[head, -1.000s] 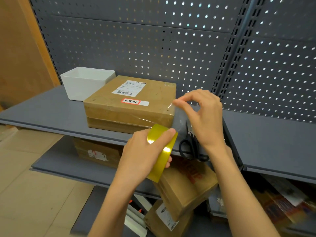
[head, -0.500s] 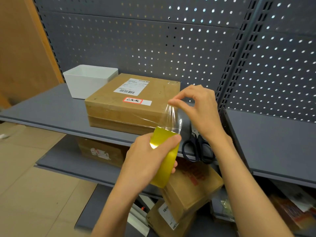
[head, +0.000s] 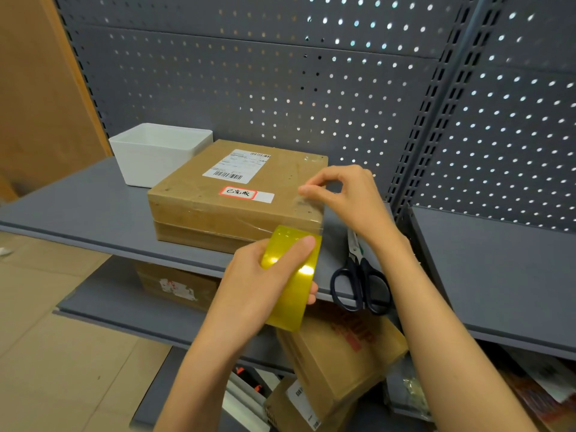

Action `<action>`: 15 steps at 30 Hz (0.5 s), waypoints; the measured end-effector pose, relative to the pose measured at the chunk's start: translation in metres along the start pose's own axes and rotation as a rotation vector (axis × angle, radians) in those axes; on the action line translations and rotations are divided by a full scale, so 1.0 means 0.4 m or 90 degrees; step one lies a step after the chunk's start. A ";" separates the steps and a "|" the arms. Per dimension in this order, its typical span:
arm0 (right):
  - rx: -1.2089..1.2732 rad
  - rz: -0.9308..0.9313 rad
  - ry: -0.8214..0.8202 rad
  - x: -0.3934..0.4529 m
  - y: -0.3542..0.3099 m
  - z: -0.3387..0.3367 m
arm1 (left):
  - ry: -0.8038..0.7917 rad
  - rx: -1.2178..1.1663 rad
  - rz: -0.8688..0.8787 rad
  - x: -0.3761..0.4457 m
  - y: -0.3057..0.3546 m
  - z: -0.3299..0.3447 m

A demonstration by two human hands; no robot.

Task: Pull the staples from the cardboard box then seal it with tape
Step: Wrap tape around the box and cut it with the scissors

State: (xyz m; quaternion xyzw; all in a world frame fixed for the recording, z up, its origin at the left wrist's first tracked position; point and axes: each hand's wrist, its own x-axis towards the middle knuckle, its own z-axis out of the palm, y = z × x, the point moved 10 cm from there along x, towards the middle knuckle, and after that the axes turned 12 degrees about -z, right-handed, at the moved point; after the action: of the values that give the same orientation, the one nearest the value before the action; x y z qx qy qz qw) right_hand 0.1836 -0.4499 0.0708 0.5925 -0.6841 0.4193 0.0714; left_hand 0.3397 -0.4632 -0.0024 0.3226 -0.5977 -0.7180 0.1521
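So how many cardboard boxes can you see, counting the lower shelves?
4: the labelled box on the top shelf, one below it, and two lower right. More may be hidden.

Two hands (head: 255, 275) (head: 352, 198), one tape roll (head: 290, 279), one scissors (head: 360, 282). One white bin (head: 156, 154). Four boxes: one (head: 230, 201) on the shelf (head: 78, 210), three (head: 177, 285) (head: 339, 353) (head: 299, 403) below.
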 end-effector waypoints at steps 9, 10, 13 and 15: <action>0.004 0.010 -0.014 0.006 0.051 0.030 | -0.001 -0.016 -0.001 0.015 0.002 -0.003; 0.013 0.010 -0.012 0.006 0.054 0.031 | -0.003 -0.015 -0.002 0.017 0.001 -0.003; 0.044 -0.003 0.000 0.005 0.053 0.032 | -0.006 -0.017 -0.001 0.019 -0.001 -0.005; 0.058 -0.013 0.000 0.003 0.051 0.036 | -0.008 -0.013 0.000 0.020 -0.002 -0.005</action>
State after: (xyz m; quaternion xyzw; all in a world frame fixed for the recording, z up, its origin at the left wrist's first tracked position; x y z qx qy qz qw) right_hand 0.1712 -0.4612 0.0523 0.6023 -0.6579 0.4494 0.0486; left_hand 0.3350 -0.4693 -0.0057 0.3162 -0.5913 -0.7262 0.1517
